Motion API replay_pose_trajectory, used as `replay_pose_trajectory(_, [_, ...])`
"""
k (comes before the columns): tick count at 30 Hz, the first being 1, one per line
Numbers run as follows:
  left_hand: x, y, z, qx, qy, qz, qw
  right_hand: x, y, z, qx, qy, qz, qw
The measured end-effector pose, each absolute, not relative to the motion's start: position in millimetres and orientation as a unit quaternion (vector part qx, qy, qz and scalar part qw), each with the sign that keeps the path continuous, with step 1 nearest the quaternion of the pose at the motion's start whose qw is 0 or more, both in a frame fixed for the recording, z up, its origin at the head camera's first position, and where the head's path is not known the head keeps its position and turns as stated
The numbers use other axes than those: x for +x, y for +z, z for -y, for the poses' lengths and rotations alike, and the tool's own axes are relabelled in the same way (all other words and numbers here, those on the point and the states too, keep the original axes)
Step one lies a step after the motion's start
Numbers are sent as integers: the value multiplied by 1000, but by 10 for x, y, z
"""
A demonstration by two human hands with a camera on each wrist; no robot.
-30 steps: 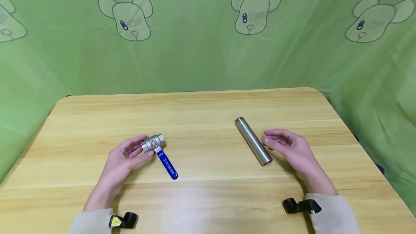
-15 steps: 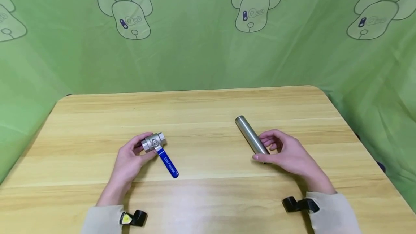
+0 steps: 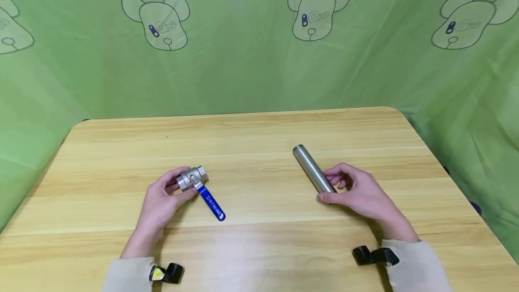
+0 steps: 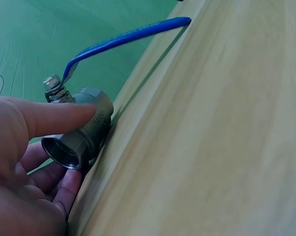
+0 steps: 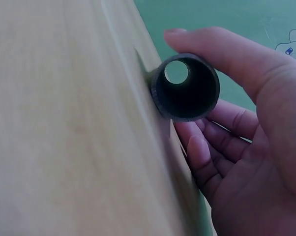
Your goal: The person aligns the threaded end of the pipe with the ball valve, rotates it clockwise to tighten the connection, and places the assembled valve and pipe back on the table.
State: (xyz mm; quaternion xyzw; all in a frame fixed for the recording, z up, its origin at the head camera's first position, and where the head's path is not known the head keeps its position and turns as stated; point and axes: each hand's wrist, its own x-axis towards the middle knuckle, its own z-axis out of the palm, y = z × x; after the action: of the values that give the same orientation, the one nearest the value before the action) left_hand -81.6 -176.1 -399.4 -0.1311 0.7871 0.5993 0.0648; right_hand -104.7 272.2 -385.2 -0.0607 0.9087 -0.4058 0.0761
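Observation:
My left hand (image 3: 162, 199) holds a steel ball valve (image 3: 189, 178) between thumb and fingers, at the left of the table. The valve's blue lever handle (image 3: 211, 203) points toward the front right in the head view. One threaded opening (image 4: 64, 151) faces the left wrist camera, and the thumb lies along the valve body. On the right, my right hand (image 3: 361, 190) grips the near end of a plain metal pipe (image 3: 310, 166), thumb on one side and fingers on the other. The pipe's hollow end (image 5: 187, 93) faces the right wrist camera; its side is close against the tabletop.
Both things are on a light wood-grain table (image 3: 251, 148) with rounded far corners. Green cloth (image 3: 239, 66) printed with bear heads hangs behind and at both sides. A black camera mount (image 3: 375, 256) sits on the right sleeve, and another camera mount (image 3: 166, 273) on the left.
My right hand has moved left onto the pipe's near end and taken hold of it. My left hand has shifted slightly right around the valve, and the lever has swung a little to the right.

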Motion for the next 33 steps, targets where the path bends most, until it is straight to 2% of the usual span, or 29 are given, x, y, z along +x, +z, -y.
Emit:
replay_pose_trajectory(11, [-810, -3998, 1757, -134, 584, -798, 65, -1037, -3909, -2776, -61, -406, -910, 64])
replay_pose_trajectory(26, [-800, -4016, 1780, -122, 591, -794, 66, -1043, -3901, -2788, -38, -439, -894, 85])
replay_pose_trajectory(33, [-810, -3990, 1746, -119, 580, -805, 30, -1038, -3908, -2781, -85, -416, -903, 74])
